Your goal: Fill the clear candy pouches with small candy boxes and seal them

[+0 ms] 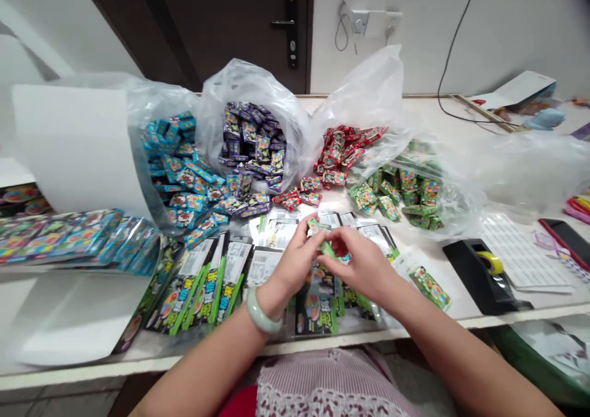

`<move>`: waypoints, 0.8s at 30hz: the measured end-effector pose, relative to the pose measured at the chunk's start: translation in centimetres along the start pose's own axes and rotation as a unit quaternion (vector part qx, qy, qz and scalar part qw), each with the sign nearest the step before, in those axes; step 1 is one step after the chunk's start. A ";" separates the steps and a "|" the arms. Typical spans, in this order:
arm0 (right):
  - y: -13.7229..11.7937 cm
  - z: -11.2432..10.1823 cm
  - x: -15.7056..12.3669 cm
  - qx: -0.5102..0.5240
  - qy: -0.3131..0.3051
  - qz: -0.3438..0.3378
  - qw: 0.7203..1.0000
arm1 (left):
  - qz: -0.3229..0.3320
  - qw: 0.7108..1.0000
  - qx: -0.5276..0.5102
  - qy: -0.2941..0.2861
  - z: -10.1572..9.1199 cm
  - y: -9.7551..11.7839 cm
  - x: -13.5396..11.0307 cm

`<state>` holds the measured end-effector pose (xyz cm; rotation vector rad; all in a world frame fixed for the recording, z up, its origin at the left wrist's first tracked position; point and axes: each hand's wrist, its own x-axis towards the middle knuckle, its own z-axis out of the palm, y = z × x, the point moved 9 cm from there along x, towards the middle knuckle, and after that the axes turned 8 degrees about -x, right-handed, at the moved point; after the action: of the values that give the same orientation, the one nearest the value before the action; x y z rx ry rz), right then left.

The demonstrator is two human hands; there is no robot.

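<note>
The left hand (295,262) and the right hand (362,265) are close together over the white table (276,343). The left hand has a bangle (263,311) on its wrist. Its thumb and fingers pinch a small green packet (314,226) at the top, so that hand is closed on it. The right hand's fingers curl in right beside the packet. They may be touching it, but I cannot tell if they are gripping it.

Right under the hands lies a messy pile of flat cards with green edges (198,285). Some have white labels on them. Just in front of the hands, more green packets lie on the cards.

Past the hands, four clear plastic bags lie open in a row. Going left to right, the first bag (154,101) holds blue packets, the second bag (244,82) holds purple packets, the third bag (364,85) holds red packets, and the fourth bag (461,199) holds green packets. Some blue, purple and red packets have spilled out near the bags.

To the right of the hands sit a black tape dispenser (479,276) with yellow tape and a white sheet of labels (520,251).
</note>
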<state>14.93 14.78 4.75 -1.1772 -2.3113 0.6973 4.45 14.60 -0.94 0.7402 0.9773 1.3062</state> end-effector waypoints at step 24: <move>0.0 -0.6 -2.0 -0.095 0.033 -0.128 0.987 | 0.066 0.967 0.199 -0.146 -2.2 0.8 -2.4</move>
<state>16.33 13.26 4.84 -0.9403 -2.4561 0.3482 2.14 12.18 -0.82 1.2878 0.9705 1.0827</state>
